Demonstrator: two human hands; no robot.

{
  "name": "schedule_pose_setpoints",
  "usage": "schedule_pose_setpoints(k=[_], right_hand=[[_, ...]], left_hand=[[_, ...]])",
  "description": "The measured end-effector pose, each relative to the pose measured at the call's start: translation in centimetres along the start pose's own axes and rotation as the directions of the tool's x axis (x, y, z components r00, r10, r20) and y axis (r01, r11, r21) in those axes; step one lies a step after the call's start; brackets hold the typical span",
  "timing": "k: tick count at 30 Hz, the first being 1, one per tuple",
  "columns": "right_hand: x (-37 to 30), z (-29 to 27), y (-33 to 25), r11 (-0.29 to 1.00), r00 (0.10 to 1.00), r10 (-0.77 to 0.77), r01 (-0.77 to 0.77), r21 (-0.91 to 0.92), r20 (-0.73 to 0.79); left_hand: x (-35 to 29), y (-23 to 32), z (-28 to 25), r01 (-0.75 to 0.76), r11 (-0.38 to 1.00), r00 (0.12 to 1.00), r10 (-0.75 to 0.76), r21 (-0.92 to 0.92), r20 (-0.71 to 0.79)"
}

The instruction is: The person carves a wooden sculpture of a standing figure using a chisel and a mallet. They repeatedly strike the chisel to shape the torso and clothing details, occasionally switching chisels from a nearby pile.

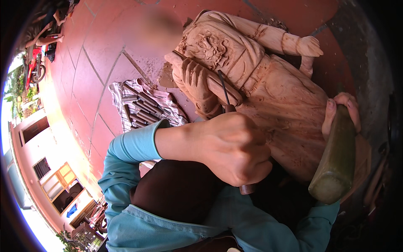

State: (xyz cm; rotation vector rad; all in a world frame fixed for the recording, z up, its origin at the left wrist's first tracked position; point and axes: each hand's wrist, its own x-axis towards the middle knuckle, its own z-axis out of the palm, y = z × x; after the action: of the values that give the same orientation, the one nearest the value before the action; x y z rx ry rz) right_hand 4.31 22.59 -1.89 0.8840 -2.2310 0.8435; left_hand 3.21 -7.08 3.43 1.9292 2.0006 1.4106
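A large carved wooden statue in robes lies on the floor in front of me, with an animal-like face in relief on its chest. My left hand is closed in a fist around the wooden handle of a carving chisel. The thin dark blade reaches the statue next to its carved hand and the rod-like piece that hand holds. At the right, my right hand grips a thick greenish wooden mallet, its blunt end toward me. The mallet is apart from the chisel.
Several chisels lie on a striped cloth to the left. Wood chips are scattered on the red tiled floor. A motorbike stands at the far left, and a house wall with windows is below it.
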Motion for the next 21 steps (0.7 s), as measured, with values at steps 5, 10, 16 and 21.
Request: schedule_pose_setpoints(k=[5,10,16,21], right_hand=[[0.47,-0.15,-0.37,0.998,0.998,0.021,-0.018,-0.053,0.065],[-0.14,-0.34,-0.03,0.998,0.998,0.038,-0.04,0.044,0.044],[-0.12,-0.26,-0.07,0.999,0.998,0.038,-0.039,0.023,0.044],[-0.09,0.07,-0.27,0.998,0.999,0.048,-0.049,0.041,0.011]], left_hand=[[-0.17,-0.05,0.07,-0.004,1.0,1.0,0.004,-0.021,-0.014],[-0.24,0.14,0.01,0.001,1.0,1.0,-0.001,-0.009,-0.001],[-0.34,-0.13,-0.24,0.0,1.0,1.0,0.0,-0.031,0.008],[-0.61,-0.25,-0.9,-0.05,0.998,0.998,0.051,-0.047,0.034]])
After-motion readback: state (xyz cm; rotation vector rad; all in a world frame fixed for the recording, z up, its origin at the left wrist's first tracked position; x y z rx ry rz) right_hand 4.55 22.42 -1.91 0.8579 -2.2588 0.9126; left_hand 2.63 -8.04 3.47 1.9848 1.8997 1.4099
